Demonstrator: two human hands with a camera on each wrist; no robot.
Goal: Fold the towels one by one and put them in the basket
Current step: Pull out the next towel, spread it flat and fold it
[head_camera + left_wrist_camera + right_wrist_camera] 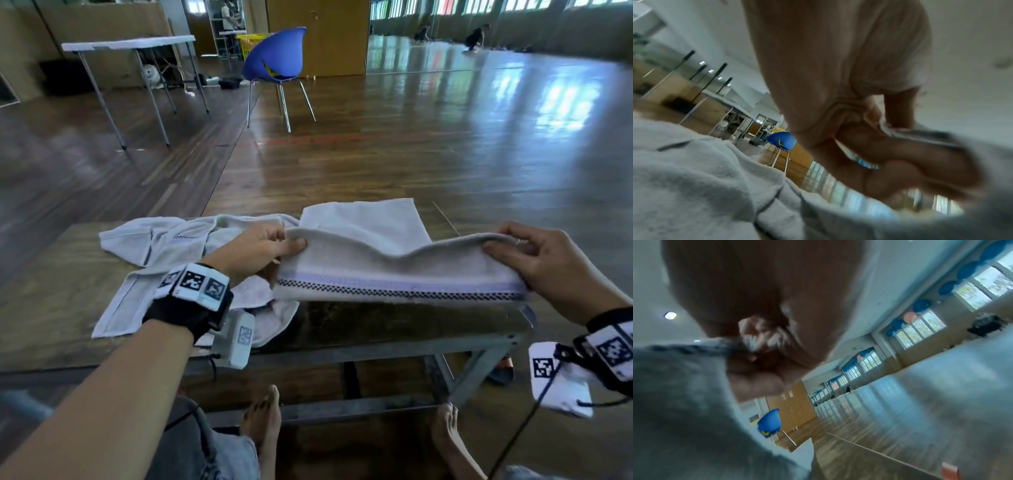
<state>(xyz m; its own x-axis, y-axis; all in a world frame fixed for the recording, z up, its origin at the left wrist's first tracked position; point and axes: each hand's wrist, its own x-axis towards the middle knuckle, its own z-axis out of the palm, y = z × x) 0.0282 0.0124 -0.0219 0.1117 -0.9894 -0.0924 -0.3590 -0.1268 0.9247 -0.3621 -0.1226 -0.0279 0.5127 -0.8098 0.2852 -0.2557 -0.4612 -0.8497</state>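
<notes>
Pale grey terry towel with a checked purple border (pixel 394 274) held taut above the low wooden surface (pixel 51 308), left hand (pixel 253 253) and right hand (pixel 548 263) each pinching one end, keeping the fold line straight. Second, crumpled grey towel (pixel 154 246) waiting beside. No basket visible nearby.

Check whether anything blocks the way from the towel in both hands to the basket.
Cannot say: no basket for the towels shows near the table. Left hand and right hand pinch the folded towel; an unfolded towel lies left.
</notes>
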